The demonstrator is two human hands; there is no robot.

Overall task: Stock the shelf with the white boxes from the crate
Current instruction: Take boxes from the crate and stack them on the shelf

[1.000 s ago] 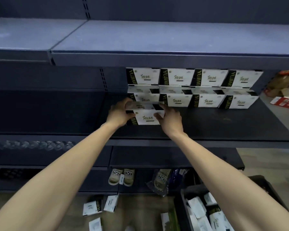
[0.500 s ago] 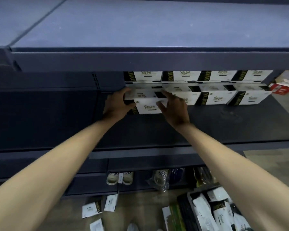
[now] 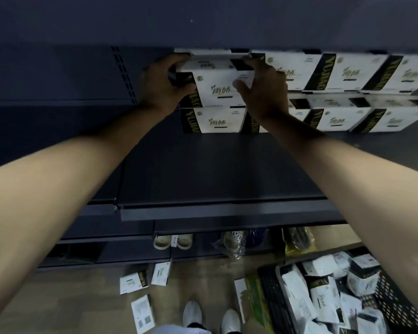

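Note:
Both hands hold one white box point(image 3: 216, 86) with a black and gold side band at the back left of the dark shelf point(image 3: 217, 172). My left hand point(image 3: 163, 86) grips its left end and my right hand point(image 3: 263, 92) its right end. The box rests on top of another white box point(image 3: 212, 121), at the left end of a two-high row of matching boxes point(image 3: 343, 75). The black crate point(image 3: 273, 292) stands on the floor at lower right, filled with several white packs.
The upper shelf's underside point(image 3: 203, 25) hangs just above the held box. Loose white boxes point(image 3: 133, 282) lie on the floor beside my shoes point(image 3: 192, 314). Slippers point(image 3: 173, 241) and bagged goods point(image 3: 232, 242) sit under the lowest shelf.
Both hands lifted the white box from the shelf surface up onto the left bottom box of the row. The camera view has tilted downward.

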